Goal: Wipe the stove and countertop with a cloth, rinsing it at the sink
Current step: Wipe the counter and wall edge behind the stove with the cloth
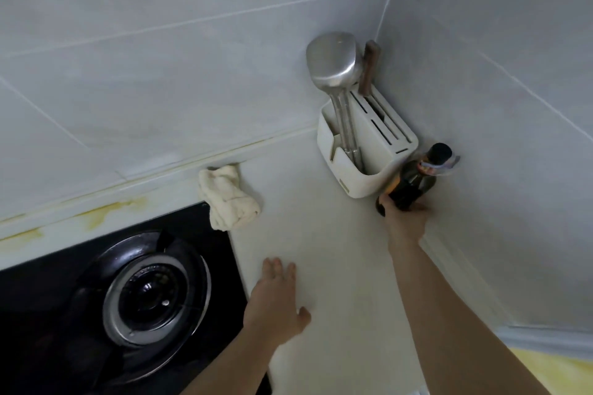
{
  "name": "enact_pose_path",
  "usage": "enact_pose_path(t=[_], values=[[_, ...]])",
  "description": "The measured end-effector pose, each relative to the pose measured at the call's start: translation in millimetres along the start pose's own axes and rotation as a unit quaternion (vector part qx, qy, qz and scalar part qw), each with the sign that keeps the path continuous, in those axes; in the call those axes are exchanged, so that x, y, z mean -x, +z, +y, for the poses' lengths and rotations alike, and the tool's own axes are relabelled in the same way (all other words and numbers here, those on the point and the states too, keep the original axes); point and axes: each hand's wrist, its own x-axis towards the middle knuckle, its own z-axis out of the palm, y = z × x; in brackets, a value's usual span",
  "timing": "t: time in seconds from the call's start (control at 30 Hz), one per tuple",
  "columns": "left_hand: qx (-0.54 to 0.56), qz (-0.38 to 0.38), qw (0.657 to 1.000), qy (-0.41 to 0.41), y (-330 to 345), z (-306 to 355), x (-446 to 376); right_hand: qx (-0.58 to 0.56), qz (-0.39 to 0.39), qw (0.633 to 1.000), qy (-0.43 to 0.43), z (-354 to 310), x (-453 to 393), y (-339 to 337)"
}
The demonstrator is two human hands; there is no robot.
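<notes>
Two bare arms reach in from the bottom. The left hand (277, 301) lies flat on the smooth, pale countertop (321, 234) with its fingers spread, holding nothing. It sits just beside the edge of the black, shiny stove (38, 314). The stove has a round burner (150, 292) with dark metal rings.

The right hand (405, 221) is wrapped around the bottom of a dark glass bottle (414, 183) with a black cap. The bottle stands near the corner of the tiled wall (160, 42), just beside a white plastic holder (365, 151). The holder has rounded corners and long thin slots on top. A shiny metal spatula (333, 61) and a brown knife handle (369, 67) stick up from it.

The cloth (227, 199) is soft, cream and crumpled. It lies on the countertop against the wall, touching the back corner of the stove. No hand touches it.

Yellow stains (109, 212) mark the strip behind the stove.
</notes>
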Motion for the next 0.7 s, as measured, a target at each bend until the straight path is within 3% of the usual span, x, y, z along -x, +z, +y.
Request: enact_pose_path(t=[0.23, 0.3, 0.4, 0.47, 0.53, 0.6, 0.7], values=[[-0.008, -0.013, 1.0, 0.002, 0, -7, 2, -0.093, -0.003, 0.996, 0.002, 19, 17, 8], [0.026, -0.019, 0.999, 0.012, -4, -15, 3, -0.069, -0.002, 0.998, -0.013, 32, 46, 15], [0.155, -0.017, 0.987, 0.027, -22, -37, 9, 0.009, -0.074, 0.993, -0.092, 41, 97, 28], [0.209, 0.05, 0.975, 0.051, -41, -60, 15, 0.048, -0.137, 0.977, -0.156, 32, 125, 43], [0.204, 0.189, 0.96, 0.042, -59, -102, 24, 0.086, -0.209, 0.943, -0.246, 23, 157, 73], [0.178, 0.282, 0.943, -0.022, -71, -149, 29, 0.151, -0.268, 0.887, -0.344, 17, 186, 107], [0.131, 0.221, 0.957, -0.137, -73, -210, 38, 0.271, -0.297, 0.8, -0.445, 12, 221, 161]])
